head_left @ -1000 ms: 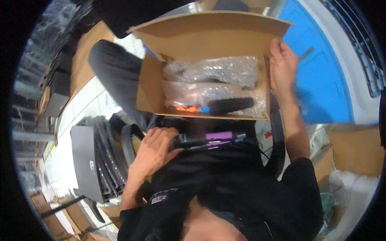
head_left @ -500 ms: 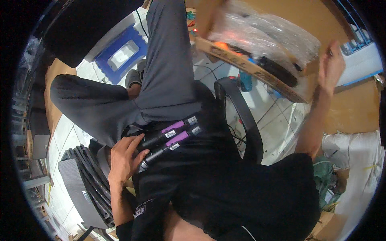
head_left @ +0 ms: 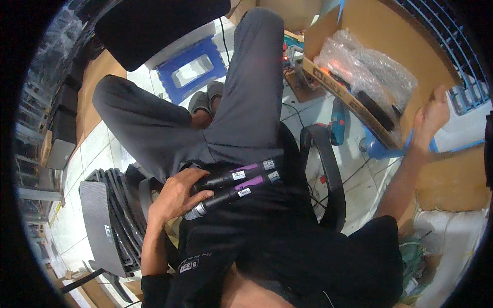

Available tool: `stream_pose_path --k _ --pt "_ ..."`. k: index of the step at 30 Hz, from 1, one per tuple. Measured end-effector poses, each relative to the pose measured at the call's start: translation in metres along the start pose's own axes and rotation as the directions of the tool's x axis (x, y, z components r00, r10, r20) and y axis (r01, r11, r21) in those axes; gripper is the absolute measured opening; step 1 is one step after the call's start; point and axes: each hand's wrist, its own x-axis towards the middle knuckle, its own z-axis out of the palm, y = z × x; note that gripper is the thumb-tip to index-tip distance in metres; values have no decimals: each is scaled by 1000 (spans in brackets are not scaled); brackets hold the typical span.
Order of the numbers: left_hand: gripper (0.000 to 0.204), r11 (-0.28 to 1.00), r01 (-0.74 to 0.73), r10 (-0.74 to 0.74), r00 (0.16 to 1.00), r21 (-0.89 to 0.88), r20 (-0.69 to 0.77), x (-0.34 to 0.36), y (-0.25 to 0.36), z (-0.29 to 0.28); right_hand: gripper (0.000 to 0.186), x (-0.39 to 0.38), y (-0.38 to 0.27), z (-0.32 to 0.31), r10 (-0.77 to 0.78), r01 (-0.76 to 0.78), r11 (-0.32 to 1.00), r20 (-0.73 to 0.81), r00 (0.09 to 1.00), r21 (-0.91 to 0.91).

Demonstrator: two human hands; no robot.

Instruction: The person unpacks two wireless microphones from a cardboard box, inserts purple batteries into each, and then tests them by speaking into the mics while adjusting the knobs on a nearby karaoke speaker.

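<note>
Two black handheld microphones (head_left: 246, 183) with purple bands and small white labels lie side by side across my lap. My left hand (head_left: 179, 195) is closed over their left ends, thumb along the nearer one and fingers over the farther one, partly hiding them. At the upper right, my right hand (head_left: 430, 117) grips the right side of an open cardboard box (head_left: 354, 105), which is tilted toward me. Inside the box are clear bubble wrap (head_left: 370, 66), a black cylindrical item (head_left: 375, 109) and something orange, partly covered.
A black chair armrest (head_left: 328, 174) stands right of my lap; a teal power tool (head_left: 337, 123) is on the tiled floor beyond. A blue step stool (head_left: 190, 72) stands past my feet. Grey folded chairs (head_left: 110, 220) are at the left, a blue wire rack (head_left: 457, 46) at far right.
The whole view has shifted, so my lap and the box appear farther right and lower. Both hands keep their holds on the microphones and the box.
</note>
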Motion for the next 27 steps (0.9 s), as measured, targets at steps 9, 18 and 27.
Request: stream_pose_path --k 9,18,27 --pt "100 999 -29 38 976 -43 212 5 -10 -16 27 21 36 138 -129 129 990 -5 992 64" --pt "106 998 19 20 843 -67 538 35 -24 -28 29 62 104 243 -119 107 988 -116 986 -107" --pt "105 968 115 76 711 -222 700 58 -50 -23 36 128 194 337 -153 38 944 -335 930 -327"
